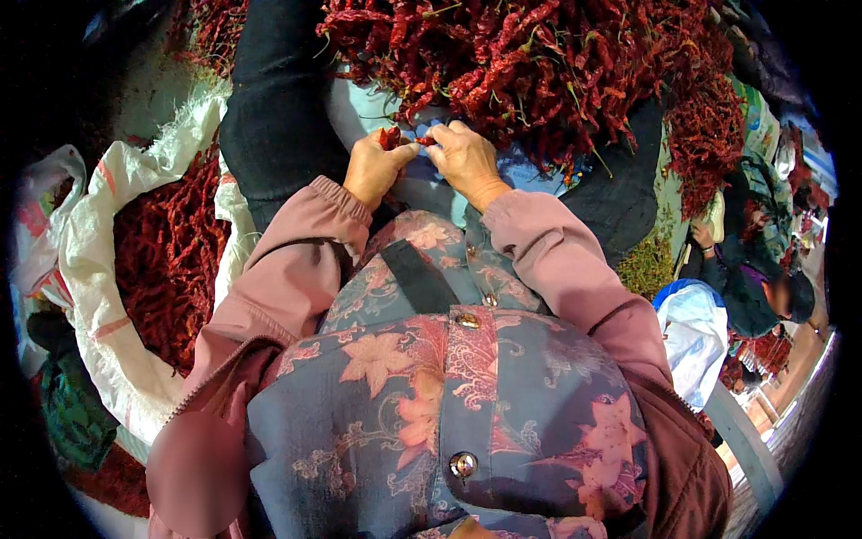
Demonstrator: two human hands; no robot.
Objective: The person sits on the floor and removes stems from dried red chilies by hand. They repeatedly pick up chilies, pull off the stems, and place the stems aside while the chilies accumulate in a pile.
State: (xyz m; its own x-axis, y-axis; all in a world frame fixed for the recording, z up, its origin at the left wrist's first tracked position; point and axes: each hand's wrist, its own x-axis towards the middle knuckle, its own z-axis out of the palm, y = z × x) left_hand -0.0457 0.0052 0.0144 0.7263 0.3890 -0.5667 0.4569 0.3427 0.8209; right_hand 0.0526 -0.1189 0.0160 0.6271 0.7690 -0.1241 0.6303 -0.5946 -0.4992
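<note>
Between my legs lies a large heap of dried red chili peppers [498, 60], many with pale stems. My left hand [374, 167] holds a red chili [389, 139] between thumb and fingers. Just to its right, my right hand [465, 160] pinches a small red chili piece [425, 141] at its fingertips. Whether the two pieces belong to one pepper cannot be told. Both hands are close together at the near edge of the heap, above a pale blue sheet [421, 176].
A white woven sack [94, 269] stands at my left with dried chilies [172, 256] inside. Greenish stems [646, 266] lie at right, near a white plastic bag [693, 343] with a blue rim. Another person [751, 296] sits farther right beside more chilies [707, 141].
</note>
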